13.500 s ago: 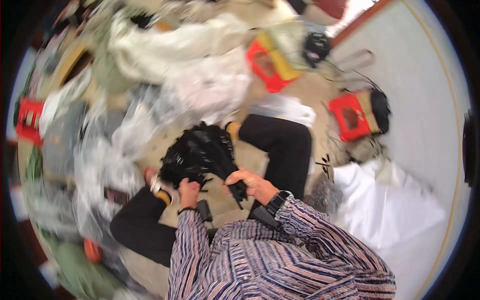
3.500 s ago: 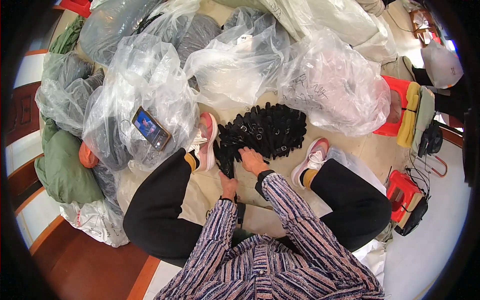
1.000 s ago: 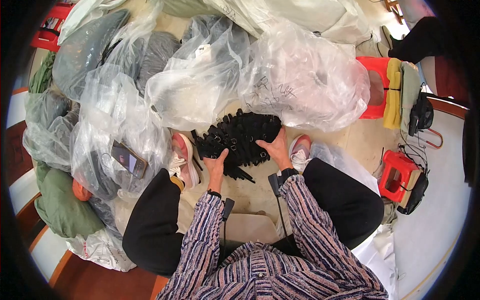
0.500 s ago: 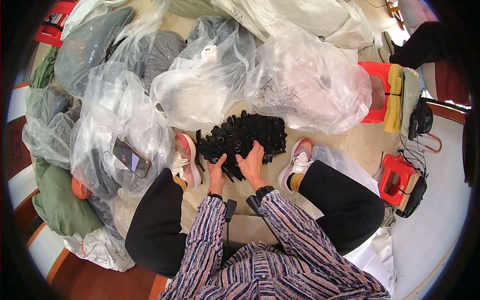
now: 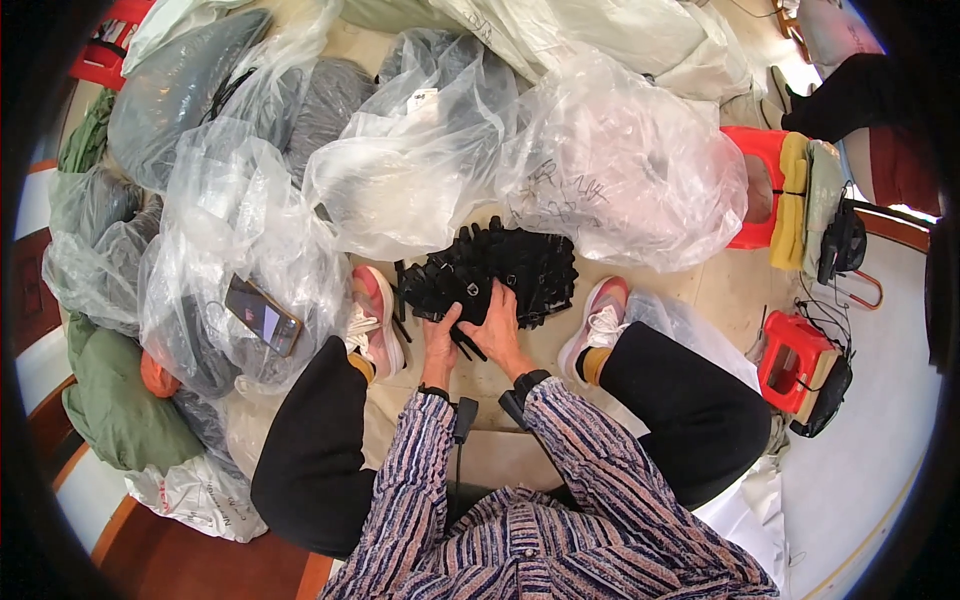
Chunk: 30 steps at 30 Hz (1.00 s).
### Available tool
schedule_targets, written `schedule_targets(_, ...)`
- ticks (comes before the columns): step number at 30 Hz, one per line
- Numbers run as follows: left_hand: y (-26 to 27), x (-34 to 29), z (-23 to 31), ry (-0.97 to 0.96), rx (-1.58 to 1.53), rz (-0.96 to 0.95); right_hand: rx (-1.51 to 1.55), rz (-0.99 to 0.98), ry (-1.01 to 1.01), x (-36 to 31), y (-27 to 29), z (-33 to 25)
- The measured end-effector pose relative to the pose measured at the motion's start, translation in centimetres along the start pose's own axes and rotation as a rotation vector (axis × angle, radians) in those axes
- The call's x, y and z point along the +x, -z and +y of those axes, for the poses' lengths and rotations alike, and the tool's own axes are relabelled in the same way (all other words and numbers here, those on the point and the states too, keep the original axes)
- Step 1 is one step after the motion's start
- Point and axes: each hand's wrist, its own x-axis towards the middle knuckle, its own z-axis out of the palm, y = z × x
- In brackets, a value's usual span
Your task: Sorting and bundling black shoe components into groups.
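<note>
Left fingers (image 5: 450, 316) near right fingers (image 5: 505, 300)

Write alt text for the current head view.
A person's two bare hands touch the near edge of a pile of black buckled straps between their pink-and-white sneakers on a pale floor. Filled clear plastic bags lie beyond; a smartphone rests on bagging at left, and red plastic stools are at right.

Striped long-sleeved shirt (image 5: 522, 548), black trousers (image 5: 690, 400), yellow socks (image 5: 595, 364), pink-and-white sneakers (image 5: 378, 318)
</note>
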Motion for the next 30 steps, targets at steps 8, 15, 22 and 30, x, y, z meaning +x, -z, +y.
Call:
schedule_targets(8, 1.8, 0.9, -1.1, 0.057, -0.023, -0.048, -0.091, -0.112, -0.022, 0.0, 0.0, -0.4)
schedule_targets(15, 2.3, 0.6, -0.4, 0.032, -0.075, -0.074, -0.049, -0.135, 0.034, -0.4, -0.9, -1.5)
schedule_targets(22, 0.3, -1.5, 2.4, 0.319, -0.465, -0.179, 0.014, -0.134, 0.022, 0.2, -0.3, -1.3)
schedule_targets(30, -0.5, -2.5, 2.8, 0.422, -0.576, -0.281, -0.02, -0.121, -0.058, 1.2, 0.6, -1.2)
